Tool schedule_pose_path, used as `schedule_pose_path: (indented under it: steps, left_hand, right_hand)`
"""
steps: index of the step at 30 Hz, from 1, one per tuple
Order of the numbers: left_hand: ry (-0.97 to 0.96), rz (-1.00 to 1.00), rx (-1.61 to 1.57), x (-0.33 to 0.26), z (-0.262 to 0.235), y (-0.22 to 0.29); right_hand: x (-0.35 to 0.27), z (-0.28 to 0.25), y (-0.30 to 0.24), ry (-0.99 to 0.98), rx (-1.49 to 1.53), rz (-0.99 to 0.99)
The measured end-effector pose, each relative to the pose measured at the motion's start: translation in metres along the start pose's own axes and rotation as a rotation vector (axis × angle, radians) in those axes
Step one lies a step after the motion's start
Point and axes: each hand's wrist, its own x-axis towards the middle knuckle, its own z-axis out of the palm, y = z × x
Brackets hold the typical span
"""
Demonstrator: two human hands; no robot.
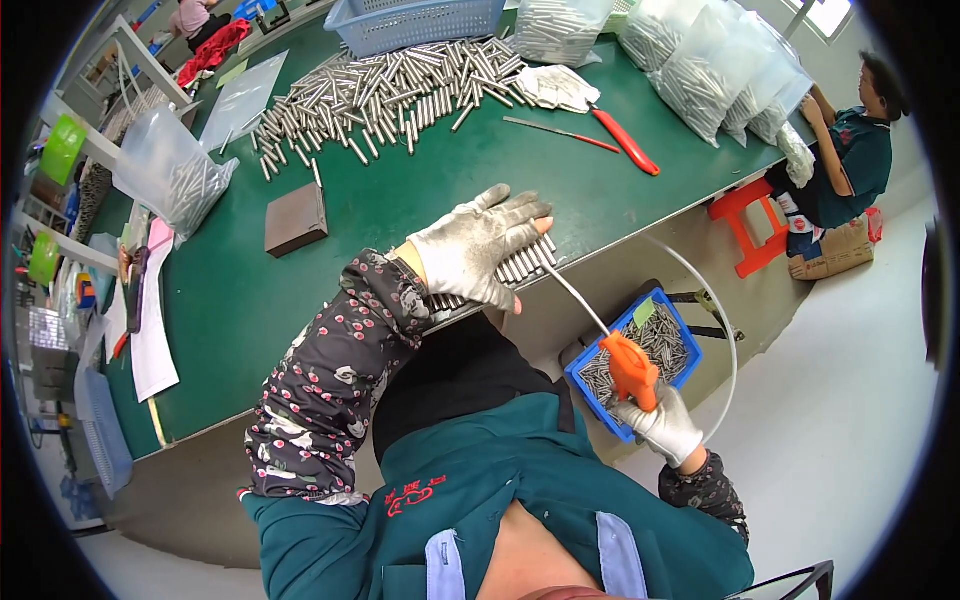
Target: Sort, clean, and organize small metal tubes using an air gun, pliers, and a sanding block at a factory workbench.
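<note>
My left hand [472,245], in a grey-white work glove with bare fingertips, lies flat with fingers spread over a row of short metal pins [524,264] along the table's near edge. The palm covers part of the row. My right hand [664,426], gloved too, is closed around the handle of an orange air blow gun [630,366]. Its long thin nozzle [574,292] points at the right end of the row, close to the pins. A clear hose [733,345] curves up to the right of the gun.
Beyond lies a heap of metal pins [390,95] by a blue basket [410,25]. A brown block [296,219], red-handled pliers [628,145], a red-handled file [565,134] and bagged pins [690,70] share the green table [400,190]. Below right stands a blue bin [688,338] of pins; a person [860,150] sits beyond.
</note>
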Motion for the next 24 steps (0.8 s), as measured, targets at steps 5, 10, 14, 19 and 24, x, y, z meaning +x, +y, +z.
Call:
schedule_pose_path:
  steps: [5, 10, 14, 19, 24]
  left_hand:
    - [0.032, 0.022, 0.020, 0.000, 0.002, 0.001]
    - [0.023, 0.016, 0.018, 0.002, 0.001, 0.001]
    - [0.005, 0.004, 0.008, 0.001, -0.002, 0.003]
    - [-0.002, -0.016, 0.003, 0.001, -0.006, 0.006]
    - [0.050, -0.097, 0.090, -0.028, -0.043, 0.015]
  right_hand:
    - [-0.001, 0.003, -0.005, -0.045, -0.033, 0.029]
    - [-0.001, 0.004, -0.007, -0.063, 0.045, 0.048]
    - [-0.002, 0.006, -0.001, -0.153, -0.012, -0.103]
    - [0.001, 0.005, -0.004, -0.075, -0.020, 0.013]
    - [0.004, 0.008, -0.006, -0.144, 0.004, -0.044]
